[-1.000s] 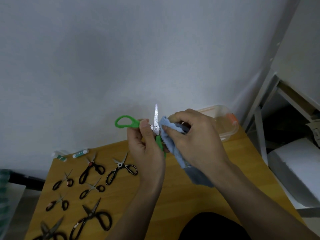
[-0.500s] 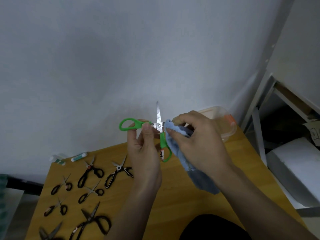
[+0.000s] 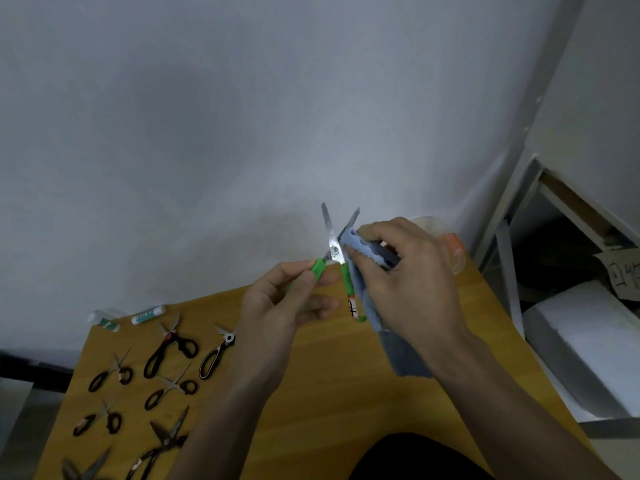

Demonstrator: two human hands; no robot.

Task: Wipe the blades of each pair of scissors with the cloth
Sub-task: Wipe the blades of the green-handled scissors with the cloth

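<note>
Green-handled scissors (image 3: 334, 249) are held up above the wooden table (image 3: 311, 393), blades spread in a narrow V pointing upward. My left hand (image 3: 280, 306) grips one green handle between thumb and fingers. My right hand (image 3: 405, 275) pinches a blue cloth (image 3: 360, 247) around the base of the right-hand blade; the cloth's tail hangs down under my wrist. The other green handle points down in front of the cloth. Several black-handled scissors (image 3: 169, 344) lie on the left part of the table.
Two small tubes (image 3: 149, 315) lie at the table's far left edge by the wall. A clear plastic container with an orange clip (image 3: 453, 247) stands behind my right hand. A white shelf frame (image 3: 512, 244) stands to the right of the table.
The scissors' second blade has swung into sight beside the cloth. My left hand slid along the handle and hides its green loop. The cloth sits higher on the blade.
</note>
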